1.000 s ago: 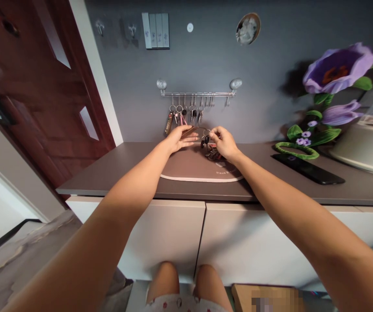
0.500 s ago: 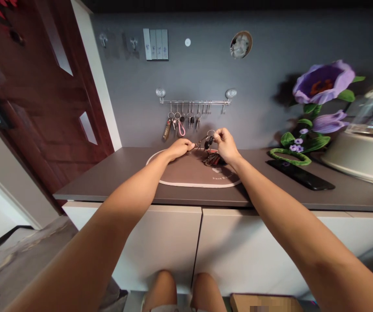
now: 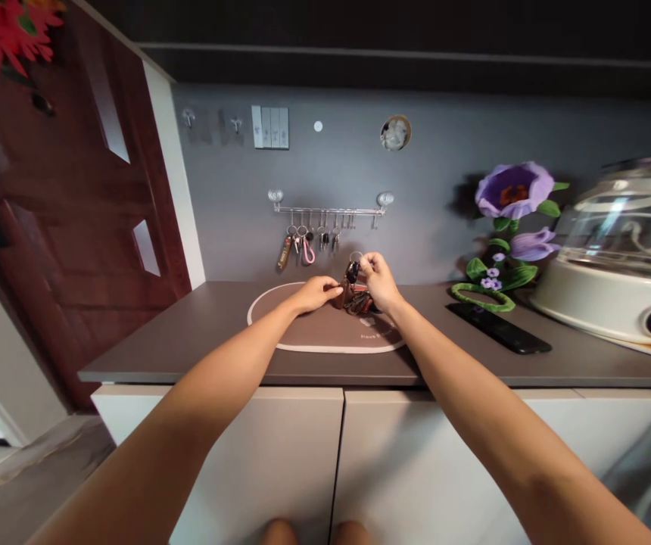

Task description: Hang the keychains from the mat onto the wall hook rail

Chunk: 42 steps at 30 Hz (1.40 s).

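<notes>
Thumb and fingertips of the left hand (image 3: 319, 291) come close together at a brown fob (image 3: 343, 295); whether they clamp it or only touch it, I cannot tell. Just to the right, a black fob (image 3: 352, 269) hangs below a metal ring (image 3: 356, 255), and a heap of keys (image 3: 358, 303) lies right beneath on the oval mat (image 3: 314, 337). The right hand (image 3: 379, 278) appears pinched on that ring, thumb against finger. Handling these well calls for a steady, raised ring in the right hand while the left parts pieces singly, so nothing snags in the heap. Toward the viewer, the mat's pale rim stops short of the front edge of the counter (image 3: 331, 369), so work is best kept over the mat, away from a drop. Further right, the surface gives the wrist some room before the black phone (image 3: 499, 329), with the purple flower (image 3: 512, 193) behind it and the glass-topped appliance (image 3: 592, 291) beyond.
</notes>
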Motion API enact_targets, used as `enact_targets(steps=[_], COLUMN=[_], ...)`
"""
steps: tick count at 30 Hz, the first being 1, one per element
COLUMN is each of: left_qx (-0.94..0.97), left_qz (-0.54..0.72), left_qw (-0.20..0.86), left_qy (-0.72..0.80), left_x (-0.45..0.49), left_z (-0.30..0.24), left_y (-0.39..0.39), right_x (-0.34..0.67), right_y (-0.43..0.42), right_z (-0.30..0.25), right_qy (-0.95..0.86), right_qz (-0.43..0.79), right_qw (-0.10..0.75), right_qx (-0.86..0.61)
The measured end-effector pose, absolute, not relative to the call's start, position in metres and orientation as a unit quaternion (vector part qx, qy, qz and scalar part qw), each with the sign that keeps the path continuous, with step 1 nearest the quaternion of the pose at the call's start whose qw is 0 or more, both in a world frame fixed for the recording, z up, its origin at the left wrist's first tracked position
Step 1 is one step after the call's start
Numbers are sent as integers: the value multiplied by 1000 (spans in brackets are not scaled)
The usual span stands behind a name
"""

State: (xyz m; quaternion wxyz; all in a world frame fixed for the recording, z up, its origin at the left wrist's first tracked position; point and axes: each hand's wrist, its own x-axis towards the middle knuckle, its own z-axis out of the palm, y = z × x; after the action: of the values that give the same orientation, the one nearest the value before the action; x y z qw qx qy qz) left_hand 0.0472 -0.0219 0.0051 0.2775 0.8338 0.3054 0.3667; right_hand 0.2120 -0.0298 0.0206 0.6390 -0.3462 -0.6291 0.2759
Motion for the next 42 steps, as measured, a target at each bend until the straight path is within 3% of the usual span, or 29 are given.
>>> enact_targets(steps=[16,27,42], left_qx=[796,794,795], left_qz=[450,445,444], left_qw=[96,79,80], left_qy=[395,407,405], left_x=[54,56,54], left_z=[-2,-5,-6], left_y=[-12,-7,-5], right_x=[201,189,192], right_y=[5,48,72], right_z=[59,87,69], right_qy=[-547,-521,-569], right_qz=[322,284,258], right_qw=[673,679,660], right_qx=[-378,-433,-418])
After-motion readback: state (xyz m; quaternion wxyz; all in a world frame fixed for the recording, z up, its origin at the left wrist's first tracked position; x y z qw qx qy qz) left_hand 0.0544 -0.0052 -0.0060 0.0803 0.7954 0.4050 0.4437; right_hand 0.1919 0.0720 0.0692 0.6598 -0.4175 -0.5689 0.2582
